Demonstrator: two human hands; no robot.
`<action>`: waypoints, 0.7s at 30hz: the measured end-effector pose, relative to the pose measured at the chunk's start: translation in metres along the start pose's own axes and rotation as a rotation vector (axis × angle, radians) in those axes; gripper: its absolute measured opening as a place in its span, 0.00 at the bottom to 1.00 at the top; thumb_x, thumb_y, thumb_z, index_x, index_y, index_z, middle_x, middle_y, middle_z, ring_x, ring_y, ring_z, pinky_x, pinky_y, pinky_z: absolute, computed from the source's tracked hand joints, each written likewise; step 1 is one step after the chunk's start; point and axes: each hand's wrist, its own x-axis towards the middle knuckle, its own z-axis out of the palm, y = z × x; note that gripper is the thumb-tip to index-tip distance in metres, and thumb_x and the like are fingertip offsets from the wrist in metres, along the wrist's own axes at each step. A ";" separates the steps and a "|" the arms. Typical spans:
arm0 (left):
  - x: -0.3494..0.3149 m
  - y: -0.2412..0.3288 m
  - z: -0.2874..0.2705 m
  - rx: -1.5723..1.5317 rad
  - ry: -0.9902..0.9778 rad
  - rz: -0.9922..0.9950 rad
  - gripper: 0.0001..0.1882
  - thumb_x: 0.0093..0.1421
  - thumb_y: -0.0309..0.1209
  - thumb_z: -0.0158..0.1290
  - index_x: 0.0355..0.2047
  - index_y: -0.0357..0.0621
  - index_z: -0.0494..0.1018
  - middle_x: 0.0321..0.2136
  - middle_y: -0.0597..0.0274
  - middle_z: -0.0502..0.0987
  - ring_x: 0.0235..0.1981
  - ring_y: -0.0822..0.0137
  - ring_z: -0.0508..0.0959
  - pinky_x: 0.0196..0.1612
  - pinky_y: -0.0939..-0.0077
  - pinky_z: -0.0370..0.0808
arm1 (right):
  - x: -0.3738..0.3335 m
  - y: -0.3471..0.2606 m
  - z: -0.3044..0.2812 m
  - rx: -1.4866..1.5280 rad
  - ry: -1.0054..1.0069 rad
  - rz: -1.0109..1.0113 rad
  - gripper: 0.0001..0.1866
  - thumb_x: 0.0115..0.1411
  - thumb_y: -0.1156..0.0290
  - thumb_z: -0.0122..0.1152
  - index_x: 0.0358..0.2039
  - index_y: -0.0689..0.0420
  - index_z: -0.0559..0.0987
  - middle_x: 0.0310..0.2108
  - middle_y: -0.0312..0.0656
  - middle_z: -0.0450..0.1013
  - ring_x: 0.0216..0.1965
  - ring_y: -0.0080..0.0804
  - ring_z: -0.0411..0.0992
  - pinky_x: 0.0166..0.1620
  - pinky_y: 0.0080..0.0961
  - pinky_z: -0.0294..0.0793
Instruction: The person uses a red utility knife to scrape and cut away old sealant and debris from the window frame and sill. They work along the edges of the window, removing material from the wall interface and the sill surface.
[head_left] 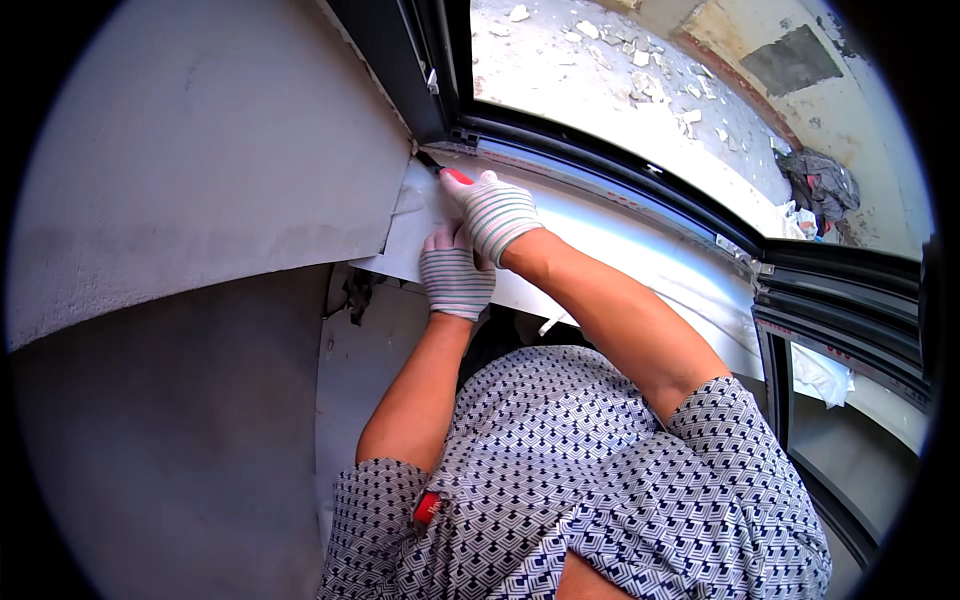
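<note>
My right hand (498, 215), in a white glove with thin stripes, is closed round a red-handled tool (457, 177). The tool's thin dark end points into the corner where the white window sill (600, 262) meets the wall and the dark frame. Just below it, my left hand (458, 272), in a matching glove, lies on the sill near its front edge. Its fingers look curled, and the right hand partly covers them. Whatever they grip is hidden. Thin, creased whitish material (404, 200) shows on the sill beside both hands.
A dark window frame (600, 150) runs along the sill's far side, with a hinged section (850, 300) at right. The grey wall (220, 150) closes in on the left. Broken debris (645, 85) and a dark bundle (822, 185) lie beyond the window.
</note>
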 end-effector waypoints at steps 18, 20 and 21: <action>-0.005 -0.006 0.000 0.057 0.073 0.005 0.20 0.54 0.25 0.57 0.49 0.40 0.75 0.49 0.48 0.75 0.49 0.44 0.74 0.55 0.50 0.72 | -0.026 0.019 0.001 -0.031 0.039 0.095 0.37 0.59 0.73 0.59 0.70 0.41 0.63 0.48 0.62 0.74 0.46 0.60 0.79 0.46 0.47 0.81; -0.006 -0.005 0.001 0.059 0.099 0.007 0.19 0.54 0.25 0.57 0.48 0.40 0.75 0.49 0.48 0.75 0.49 0.44 0.74 0.55 0.50 0.72 | -0.027 0.024 0.002 -0.028 0.026 0.088 0.38 0.60 0.73 0.59 0.71 0.41 0.61 0.49 0.63 0.73 0.45 0.59 0.79 0.44 0.47 0.81; -0.005 -0.005 0.000 0.063 0.110 0.017 0.19 0.54 0.25 0.57 0.48 0.40 0.75 0.49 0.48 0.75 0.49 0.44 0.74 0.55 0.50 0.72 | -0.027 0.027 0.003 -0.058 0.044 0.055 0.37 0.61 0.73 0.59 0.71 0.41 0.61 0.48 0.63 0.73 0.44 0.59 0.80 0.43 0.47 0.81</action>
